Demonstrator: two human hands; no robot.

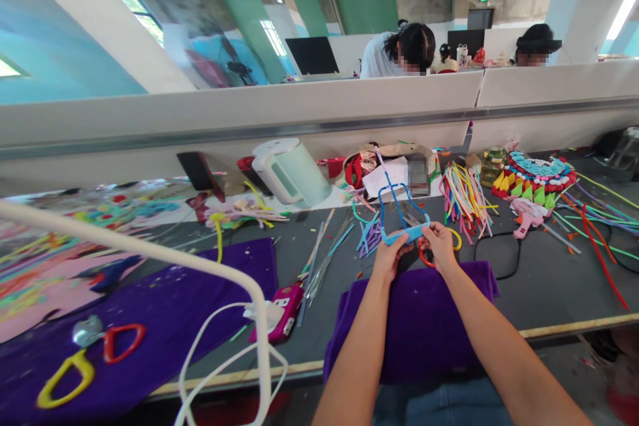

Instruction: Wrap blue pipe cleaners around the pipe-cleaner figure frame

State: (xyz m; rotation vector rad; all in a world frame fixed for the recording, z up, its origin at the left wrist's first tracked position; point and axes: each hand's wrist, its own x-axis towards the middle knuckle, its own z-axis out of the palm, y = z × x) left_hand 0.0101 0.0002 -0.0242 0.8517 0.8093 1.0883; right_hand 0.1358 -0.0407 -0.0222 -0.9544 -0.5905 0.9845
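L hand (392, 258) is pinching the near L part of a blue pipe-cleaner frame (397, 204) by its light-blue strip (410, 233); R hand (439, 245) is pinching the strip's R end, thumb & fingers closing on it. The frame is sitting b/w the 2 hands, just past a folded purple cloth (414, 326). Its long axis is running away from the wearer, leaning a bit L, w/ the purple-tipped center stem pointing twd the pale partition (299, 106); the strip is running crosswise. Scissors (457, 239) w/ a yellow handle loop are lying by the R hand. The dark gray tabletop (539, 286) is also holding a pipe-cleaner bundle (464, 193), pink glue gun (530, 213) & electric kettle (292, 173). Past the partition, a white-shirted co-worker (377, 56) is leaning fwd & a black-hatted 1 (539, 38) is showing, R.
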